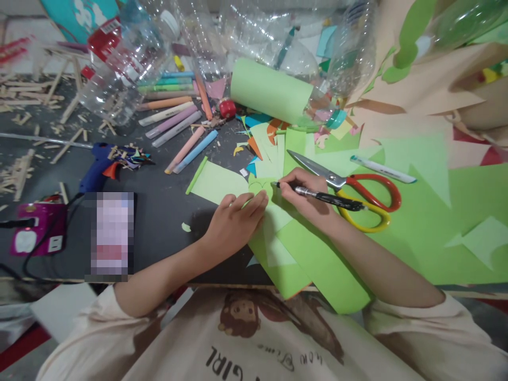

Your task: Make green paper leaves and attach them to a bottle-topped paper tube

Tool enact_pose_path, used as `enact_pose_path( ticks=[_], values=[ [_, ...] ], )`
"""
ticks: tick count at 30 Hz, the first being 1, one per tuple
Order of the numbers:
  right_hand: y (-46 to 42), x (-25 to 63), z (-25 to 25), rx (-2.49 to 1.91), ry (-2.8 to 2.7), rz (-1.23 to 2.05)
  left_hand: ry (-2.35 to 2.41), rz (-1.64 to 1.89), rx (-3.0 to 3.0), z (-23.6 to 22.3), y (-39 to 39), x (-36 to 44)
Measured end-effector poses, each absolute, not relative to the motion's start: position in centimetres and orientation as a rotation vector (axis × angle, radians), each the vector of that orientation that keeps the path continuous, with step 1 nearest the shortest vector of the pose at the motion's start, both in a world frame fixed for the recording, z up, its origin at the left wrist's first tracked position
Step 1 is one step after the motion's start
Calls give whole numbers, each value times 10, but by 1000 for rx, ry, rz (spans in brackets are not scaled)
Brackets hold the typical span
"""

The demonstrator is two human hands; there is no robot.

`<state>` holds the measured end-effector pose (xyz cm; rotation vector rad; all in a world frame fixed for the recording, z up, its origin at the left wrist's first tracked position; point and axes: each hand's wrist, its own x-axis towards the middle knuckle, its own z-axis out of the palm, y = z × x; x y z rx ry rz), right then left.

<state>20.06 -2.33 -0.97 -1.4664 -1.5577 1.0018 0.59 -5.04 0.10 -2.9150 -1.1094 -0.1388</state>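
Note:
My right hand (307, 198) grips a black pen (337, 199), its tip against a small light-green paper piece (260, 183) that shows a curved line. Palm down, my left hand (236, 225) lies with its fingers over the lower edge of that paper and holds nothing. Beneath my hands are overlapping green sheets (317, 254). Just beyond my right hand rest scissors (337, 180) with one red and one yellow handle loop, blades apart. Left of the pen tip is a pale green strip (218, 182) with a rolled edge. Part of the paper is hidden under my fingers.
Clear plastic bottles (123, 79) crowd the back, one wrapped in green paper (272, 90). Several markers (174, 119) lie at centre left. A blue glue gun (95, 164), a phone (113, 233) and wooden sticks (29, 95) are left; a capped marker (383, 169) lies right.

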Motion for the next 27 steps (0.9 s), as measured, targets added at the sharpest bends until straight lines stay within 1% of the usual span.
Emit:
enact_pose_path(
  ticks=[4,10,17,20,23,27],
  values=[
    [-24,200,-8,-1457,-1606,1069,-1120,-125,-2916,2,-50,6],
    [-24,202,-10,-1486,-1592,985,-1132,-99,-2934,1,-49,7],
    [-26,203,-13,-1451,-1638,1002,-1150,-45,-2949,2,-50,7],
    [-25,204,-14,-1494,-1555,969,-1145,-51,-2938,1,-50,8],
    [-23,204,-14,-1510,-1483,1009,-1133,-69,-2933,0,-50,7],
    [-21,203,-12,-1464,-1525,1050,-1128,-70,-2932,0,-50,7]
  ],
)
